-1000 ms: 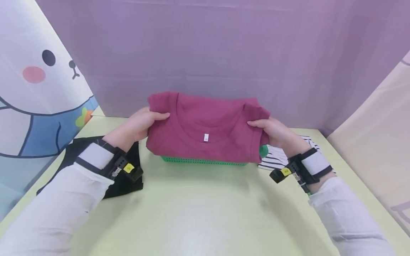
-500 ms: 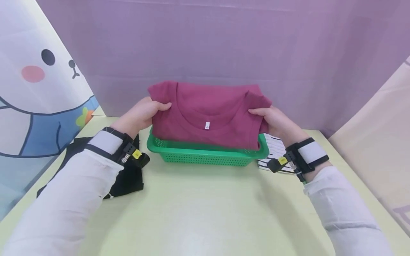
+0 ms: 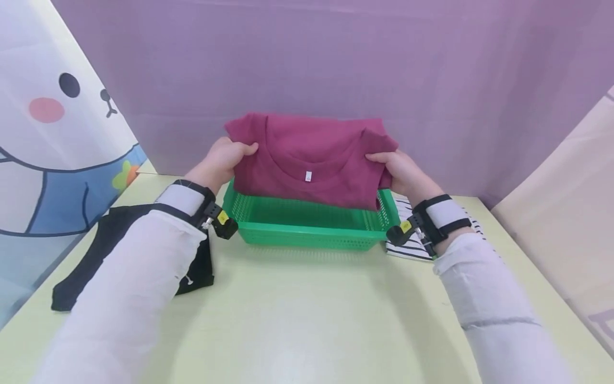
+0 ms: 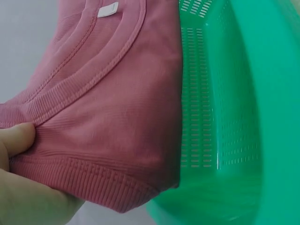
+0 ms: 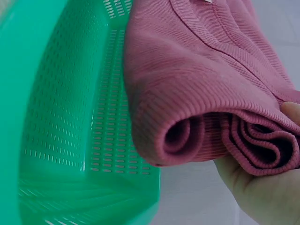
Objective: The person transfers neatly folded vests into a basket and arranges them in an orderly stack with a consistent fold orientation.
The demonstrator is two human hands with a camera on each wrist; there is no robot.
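Observation:
A folded maroon T-shirt (image 3: 312, 160) with a small white neck label hangs in the air above a green perforated basket (image 3: 307, 232). My left hand (image 3: 225, 160) grips its left edge, thumb on top. My right hand (image 3: 398, 170) grips its right edge the same way. In the left wrist view the shirt (image 4: 108, 112) lies pinched against my thumb (image 4: 16, 138), beside the basket wall (image 4: 225, 112). The right wrist view shows the shirt's rolled folds (image 5: 211, 103) held in my palm (image 5: 262, 192), with the basket (image 5: 61, 117) to the left.
A black garment (image 3: 120, 250) lies on the pale green table (image 3: 307, 320) under my left forearm. A black-and-white striped garment (image 3: 422, 245) lies right of the basket. A purple backdrop stands close behind, and printed panels close off both sides.
Both hands have carried the maroon shirt up and away from me, over the basket. The basket's inside, hidden a second ago, now shows beneath the shirt.

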